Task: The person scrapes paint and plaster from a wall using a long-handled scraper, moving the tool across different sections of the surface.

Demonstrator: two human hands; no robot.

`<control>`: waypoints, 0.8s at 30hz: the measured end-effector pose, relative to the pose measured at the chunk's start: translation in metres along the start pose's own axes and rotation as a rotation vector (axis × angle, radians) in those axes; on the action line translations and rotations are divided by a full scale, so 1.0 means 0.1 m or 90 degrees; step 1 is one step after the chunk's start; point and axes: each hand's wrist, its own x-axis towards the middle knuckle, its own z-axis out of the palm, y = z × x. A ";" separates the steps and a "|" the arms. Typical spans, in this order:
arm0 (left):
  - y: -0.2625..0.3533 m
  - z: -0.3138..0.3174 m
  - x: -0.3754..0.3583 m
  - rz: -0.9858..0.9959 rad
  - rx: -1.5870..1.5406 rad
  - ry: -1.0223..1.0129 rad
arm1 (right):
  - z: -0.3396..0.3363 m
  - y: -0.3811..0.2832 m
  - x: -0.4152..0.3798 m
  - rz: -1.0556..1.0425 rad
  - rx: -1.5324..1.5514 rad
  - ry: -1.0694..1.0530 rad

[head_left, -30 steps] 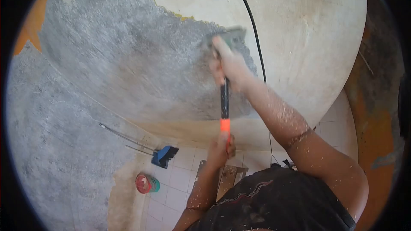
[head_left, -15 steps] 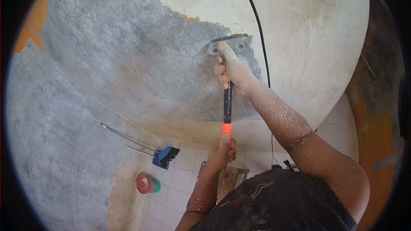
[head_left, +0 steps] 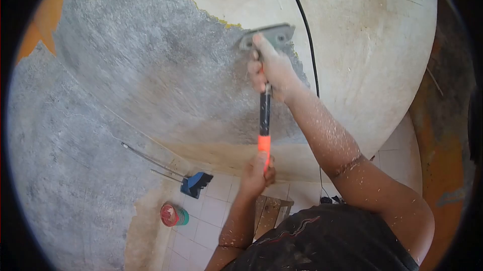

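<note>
A scraper with a wide metal head (head_left: pixel 274 34) and a black and orange handle (head_left: pixel 265 115) lies against the wall, its head at the border between bare grey plaster (head_left: pixel 166 60) and cream paint (head_left: pixel 352 44). My right hand (head_left: pixel 271 70), dusted white, is closed round the upper part just below the head, the thumb pressed on the head. Lower down, my left hand (head_left: pixel 256 173) wraps round the orange end of the handle. The scraper head is slightly blurred.
A black cable (head_left: pixel 308 39) hangs down the wall right of the scraper. On the tiled floor (head_left: pixel 211 203) are a blue broom or dustpan (head_left: pixel 193 184), a red and green basket (head_left: pixel 173 214) and a wooden stool (head_left: pixel 269 215). Orange paint (head_left: pixel 443 170) shows at the right.
The scraper head and my right hand have moved up and slightly left along the wall. My left hand has followed a little upward and left, still holding the handle.
</note>
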 end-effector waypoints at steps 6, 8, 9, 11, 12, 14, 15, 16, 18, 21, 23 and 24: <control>-0.60 0.04 -0.02 -0.111 -0.094 -0.026 | -0.34 0.34 -0.19 0.054 -0.140 0.074; -0.32 0.01 -0.01 -0.041 -0.025 0.022 | -0.15 0.16 -0.10 0.053 -0.105 0.058; -0.27 -0.07 -0.03 -0.048 -0.027 0.028 | -0.09 0.14 -0.04 0.039 -0.068 0.040; -0.18 -0.22 0.01 -0.050 -0.053 -0.013 | -0.09 0.18 -0.03 0.025 -0.048 0.040; -0.17 -0.15 -0.04 -0.047 -0.037 0.001 | -0.10 0.19 -0.05 0.025 -0.044 0.054; -0.34 -0.01 -0.08 -0.074 -0.063 0.005 | -0.15 0.27 -0.11 0.032 -0.042 0.063; -0.42 0.05 -0.12 -0.104 -0.085 0.007 | -0.17 0.33 -0.18 0.043 -0.085 0.095; -0.44 0.07 -0.14 -0.120 -0.127 -0.003 | -0.17 0.34 -0.20 0.049 -0.128 0.126; -0.41 -0.01 -0.07 -0.107 -0.095 0.006 | -0.18 0.30 -0.13 0.027 -0.133 0.098; -0.16 -0.17 -0.06 -0.080 -0.036 0.031 | -0.07 0.24 0.00 0.014 -0.117 0.059; -0.06 -0.20 -0.06 -0.045 0.007 0.028 | 0.00 0.23 0.04 0.000 -0.041 0.056; -0.08 -0.19 -0.10 -0.052 -0.012 0.040 | 0.00 0.24 0.00 -0.017 -0.045 0.054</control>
